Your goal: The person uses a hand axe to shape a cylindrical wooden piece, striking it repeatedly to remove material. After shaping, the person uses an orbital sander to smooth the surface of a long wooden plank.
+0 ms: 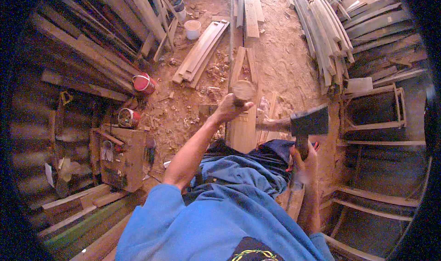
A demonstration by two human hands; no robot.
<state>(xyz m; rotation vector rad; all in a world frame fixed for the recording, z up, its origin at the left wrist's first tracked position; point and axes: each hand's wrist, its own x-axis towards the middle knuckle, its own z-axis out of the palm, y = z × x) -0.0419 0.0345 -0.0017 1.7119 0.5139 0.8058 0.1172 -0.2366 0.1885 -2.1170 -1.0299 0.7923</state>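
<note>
Left hand [230, 109] clasping a blurred round wooden piece [245, 91] over a pale plank [243, 131], right hand [307, 163] gripping an upright hatchet [310, 122] beside the trousered leg [274, 159]; hazard: hatchet may glance into left hand or leg should either grip slip.

Hard to read the round wooden piece [245, 91] in the left hand [228, 108], smeared by blur. Impossible to see the whole hatchet handle [301, 144] under the fingers of the right hand [306, 164]. Cannot follow the long board [243, 131] under the clothes [272, 154], the planks [251, 15] beyond the upper edge, or the shirt [197, 224] below the lower one. Cannot name the little things [108, 151] in the wooden box [133, 167].
</note>
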